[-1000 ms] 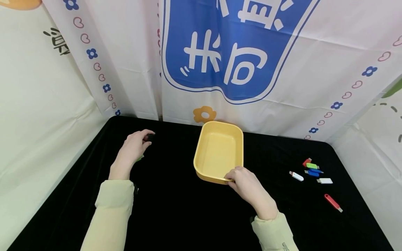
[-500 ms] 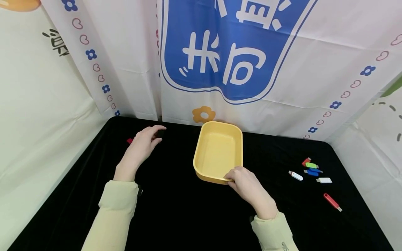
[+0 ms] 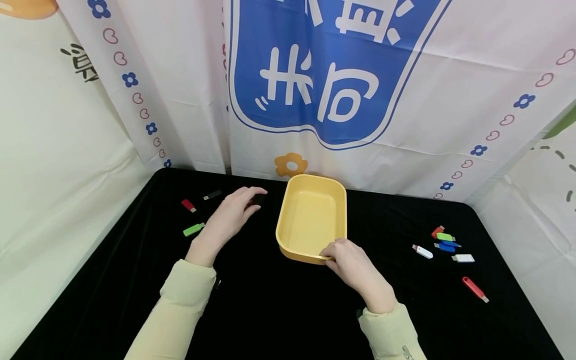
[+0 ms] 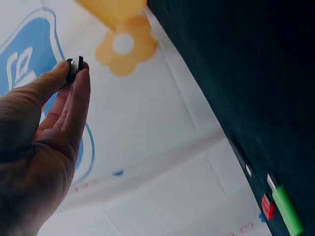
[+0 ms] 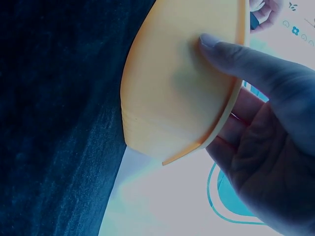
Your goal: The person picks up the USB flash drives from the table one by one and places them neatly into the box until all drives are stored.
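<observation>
My left hand [image 3: 225, 220] is raised over the cloth to the left of the yellow tray [image 3: 311, 215]. Between its thumb and fingertips it pinches a black USB stick [image 4: 75, 70], whose metal plug shows in the left wrist view. My right hand [image 3: 357, 272] grips the tray's near rim at the right corner. Its thumb [image 5: 231, 56] lies against the outer wall and the fingers go over the edge to the inside. Nothing lies in the tray. Behind the left hand lie a green USB stick [image 3: 194, 229], a red one [image 3: 188, 205] and a black one [image 3: 213, 195].
At the right of the black cloth [image 3: 279, 310] lie several more USB sticks: a white and red one [image 3: 423, 251], a white one [image 3: 463, 258], a long red one [image 3: 474, 289], and a small cluster with a lime one [image 3: 445, 237]. A printed curtain [image 3: 193, 125] hangs behind.
My left hand has moved right toward the tray with the black USB stick, uncovering the green, red and other black sticks. The right hand and tray stay where they were.
</observation>
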Tool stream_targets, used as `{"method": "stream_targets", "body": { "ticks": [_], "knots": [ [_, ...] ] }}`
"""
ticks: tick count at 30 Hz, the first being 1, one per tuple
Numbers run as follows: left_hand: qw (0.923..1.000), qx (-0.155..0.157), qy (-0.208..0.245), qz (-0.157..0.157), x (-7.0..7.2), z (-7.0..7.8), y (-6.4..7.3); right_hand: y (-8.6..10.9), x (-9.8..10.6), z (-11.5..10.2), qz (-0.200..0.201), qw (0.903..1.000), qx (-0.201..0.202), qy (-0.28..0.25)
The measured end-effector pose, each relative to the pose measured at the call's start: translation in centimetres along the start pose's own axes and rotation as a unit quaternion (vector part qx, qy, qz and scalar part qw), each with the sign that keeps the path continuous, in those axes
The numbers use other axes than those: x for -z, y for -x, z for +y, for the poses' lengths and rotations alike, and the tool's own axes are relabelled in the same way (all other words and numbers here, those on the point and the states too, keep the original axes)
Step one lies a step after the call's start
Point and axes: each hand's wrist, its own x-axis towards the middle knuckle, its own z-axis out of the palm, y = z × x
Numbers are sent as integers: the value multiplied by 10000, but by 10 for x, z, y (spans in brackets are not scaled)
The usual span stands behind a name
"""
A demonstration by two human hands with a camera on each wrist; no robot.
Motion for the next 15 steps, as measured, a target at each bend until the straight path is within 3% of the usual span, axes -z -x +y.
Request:
{"method": "stream_targets", "body": {
  "ticks": [5,8,9,15],
  "knots": [
    [9995,-264,103,118,-15,13,-1,0,4,-2,-50,9998,-40,-178],
    [9992,-376,151,73,-21,20,-1,0,6,-3,-76,9993,-50,-369],
    [9991,-395,167,42,-23,22,-1,2,17,-12,-62,9994,17,-353],
    [9986,-476,220,-92,-31,31,-3,2,17,-12,-114,9989,-26,-464]
  ]
}}
